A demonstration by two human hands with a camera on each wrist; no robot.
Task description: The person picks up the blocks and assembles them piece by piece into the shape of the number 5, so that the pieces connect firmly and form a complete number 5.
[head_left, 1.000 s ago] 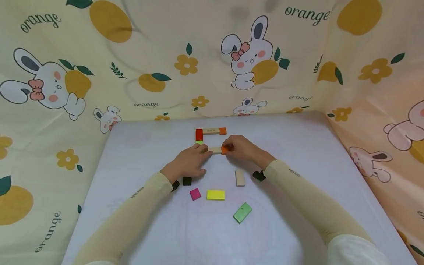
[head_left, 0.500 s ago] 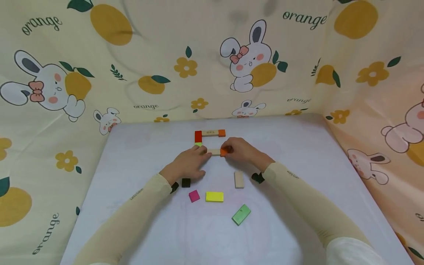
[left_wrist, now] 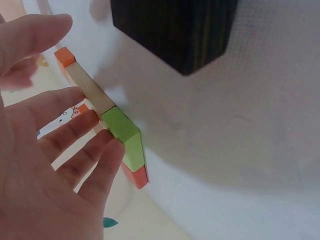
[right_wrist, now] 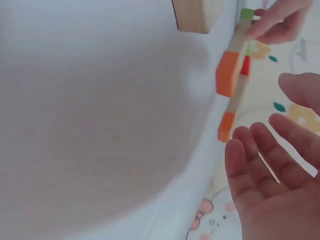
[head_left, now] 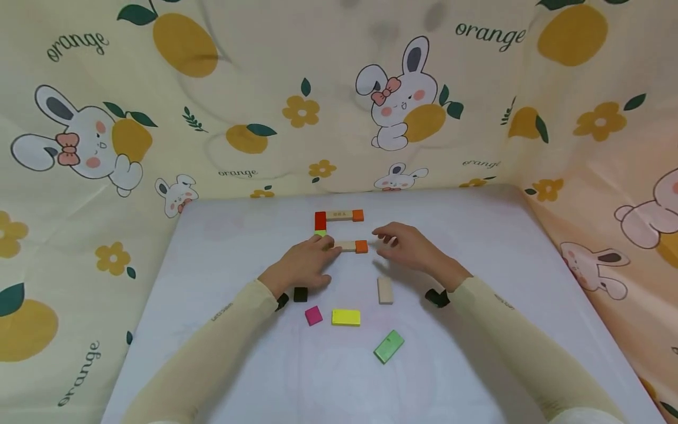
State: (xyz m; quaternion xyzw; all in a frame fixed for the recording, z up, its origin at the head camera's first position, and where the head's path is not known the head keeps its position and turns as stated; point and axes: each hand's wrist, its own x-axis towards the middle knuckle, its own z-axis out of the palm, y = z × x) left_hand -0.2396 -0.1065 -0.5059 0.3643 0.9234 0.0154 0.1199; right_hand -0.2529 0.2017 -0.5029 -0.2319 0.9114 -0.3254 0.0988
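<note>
Right hand had released the nearer square orange wooden block, toward the far edge of the surface; fingers parted, empty. Left hand, fingers spread, touched the adjoining pale wooden bar. I judged placement done.

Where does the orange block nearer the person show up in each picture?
Head: orange block, slightly below and right of centre.
Left wrist: same orange block, upper left.
Right wrist: same orange block, upper right, the larger-looking of two.
Shared landmark: the pale wooden block touching it.
</note>
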